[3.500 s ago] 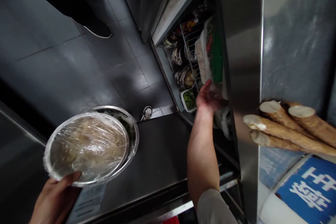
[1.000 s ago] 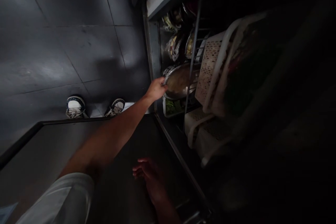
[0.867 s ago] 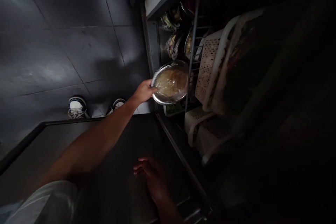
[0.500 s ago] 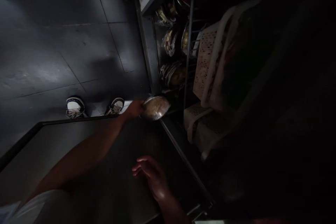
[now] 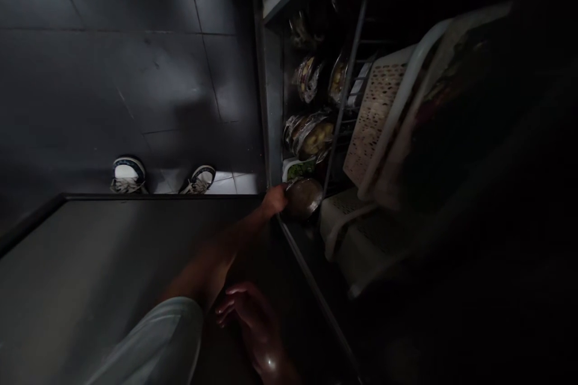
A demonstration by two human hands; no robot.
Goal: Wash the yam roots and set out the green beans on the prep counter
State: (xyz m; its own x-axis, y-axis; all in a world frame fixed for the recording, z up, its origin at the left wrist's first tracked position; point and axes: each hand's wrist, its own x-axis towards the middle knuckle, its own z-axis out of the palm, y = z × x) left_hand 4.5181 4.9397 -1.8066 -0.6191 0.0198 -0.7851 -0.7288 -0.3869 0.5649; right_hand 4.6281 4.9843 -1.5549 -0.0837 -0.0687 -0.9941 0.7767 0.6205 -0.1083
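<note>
My left hand (image 5: 274, 200) is closed on the edge of a round bowl (image 5: 304, 198), which looks wrapped in clear film. The bowl is at the opening of a dark, low compartment, just below a white container of green leaves (image 5: 300, 169) in the picture. Beside it stand film-covered bowls of food (image 5: 311, 137), with more bowls (image 5: 307, 78) farther up. Lower in view, my right hand (image 5: 248, 310) hangs with its fingers loosely bent and apart, holding nothing. The bowl's contents are too dark to make out.
A wire rack (image 5: 350, 84) edges the bowls. Beyond it are a perforated pale basket (image 5: 377, 108) and another basket (image 5: 347, 222). A grey panel with a dark rim (image 5: 112, 252) spans the lower left. Two shoes (image 5: 129, 174) show on the tiled floor (image 5: 167, 72). The right side is nearly black.
My left hand has carried the bowl rightward and slightly down in the picture, into the compartment's opening. My right hand has shifted slightly left and down, still holding nothing. The view has moved a little.
</note>
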